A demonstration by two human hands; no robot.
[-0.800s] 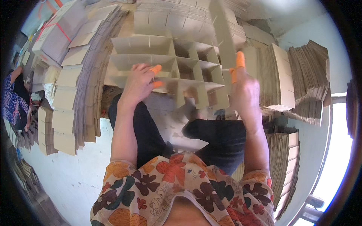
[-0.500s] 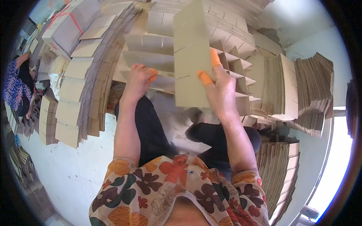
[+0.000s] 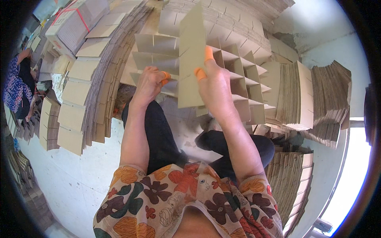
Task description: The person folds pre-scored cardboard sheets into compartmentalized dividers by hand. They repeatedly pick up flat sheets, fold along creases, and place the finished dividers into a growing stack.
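Note:
My right hand point(image 3: 216, 85), with orange rubber tips on thumb and finger, holds a long slotted cardboard strip point(image 3: 191, 55) upright in front of a partly built cardboard divider grid point(image 3: 234, 67). My left hand point(image 3: 149, 81), also wearing an orange fingertip cover, grips the left side of the grid at one of its crosswise strips point(image 3: 152, 59). The grid rests above my knees, its cells open toward me. The strip covers the middle of the grid.
Tall stacks of flat slotted cardboard strips point(image 3: 91, 75) rise at my left, more stacks point(image 3: 317, 103) at the right and lower right. A taped bundle point(image 3: 73, 20) lies top left. Another person in a patterned blue garment point(image 3: 16, 87) sits at the far left.
My right hand has swung the long strip from the right side of the grid to its middle and lifted it upright. My left hand stays on the grid.

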